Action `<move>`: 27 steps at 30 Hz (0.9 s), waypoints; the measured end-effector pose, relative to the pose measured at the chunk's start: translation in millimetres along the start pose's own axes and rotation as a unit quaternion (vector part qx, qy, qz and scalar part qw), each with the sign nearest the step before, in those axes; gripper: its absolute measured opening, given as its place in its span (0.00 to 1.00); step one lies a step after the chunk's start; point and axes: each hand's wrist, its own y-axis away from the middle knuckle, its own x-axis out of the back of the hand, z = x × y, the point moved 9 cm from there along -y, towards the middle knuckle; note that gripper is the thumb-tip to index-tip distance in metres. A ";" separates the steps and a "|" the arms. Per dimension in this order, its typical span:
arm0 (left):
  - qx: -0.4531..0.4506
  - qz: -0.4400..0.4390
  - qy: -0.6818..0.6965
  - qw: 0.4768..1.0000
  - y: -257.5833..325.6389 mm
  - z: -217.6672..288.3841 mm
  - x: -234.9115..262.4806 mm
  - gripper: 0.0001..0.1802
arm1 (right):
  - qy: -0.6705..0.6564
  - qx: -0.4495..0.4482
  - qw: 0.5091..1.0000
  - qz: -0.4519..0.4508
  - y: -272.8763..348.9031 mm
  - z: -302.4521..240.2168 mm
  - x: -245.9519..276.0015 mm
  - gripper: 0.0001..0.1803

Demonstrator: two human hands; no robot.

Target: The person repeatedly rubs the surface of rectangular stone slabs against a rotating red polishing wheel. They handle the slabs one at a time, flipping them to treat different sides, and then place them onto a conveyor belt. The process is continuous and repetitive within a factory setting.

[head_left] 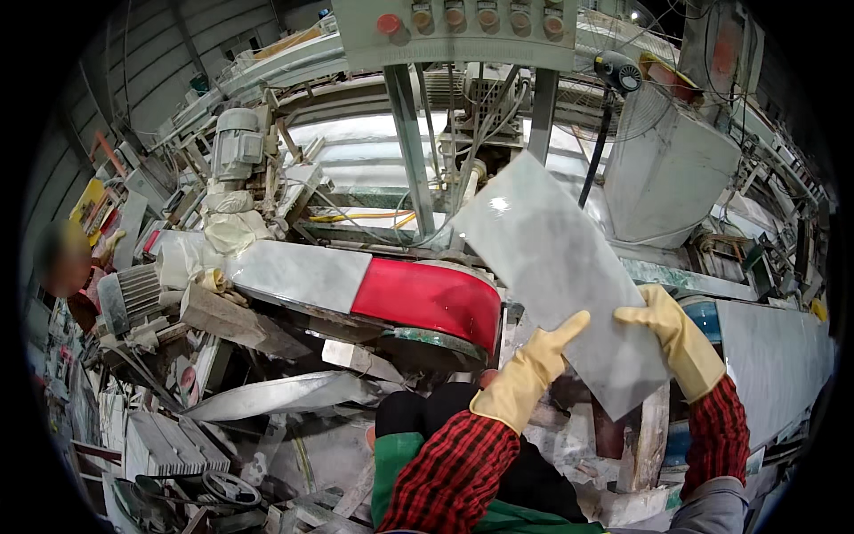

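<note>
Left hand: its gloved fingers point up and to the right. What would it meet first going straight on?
The left hand already touches the grey stone slab; straight on, its fingers would slide along it.

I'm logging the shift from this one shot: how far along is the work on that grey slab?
Done: the grey stone slab is off every surface, and its face shows a wet shine. In hand: left hand and right hand, in yellow gloves, hold its lower end tilted before the red-guarded machine. Left: it is set down nowhere yet.
</note>
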 end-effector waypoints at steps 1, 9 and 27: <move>0.015 0.047 0.078 0.996 0.3 5.4 11.8 0.31 | 0.054 -0.001 0.998 -0.007 -15.8 -5.9 -6.1 0.22; 0.269 0.307 0.289 0.866 19.0 -54.7 53.4 0.28 | 0.416 0.204 0.847 0.259 -42.6 -9.4 39.0 0.38; 0.217 0.538 0.526 0.623 73.7 -104.7 115.6 0.20 | -0.305 -0.095 0.937 0.143 -75.1 86.5 -79.6 0.19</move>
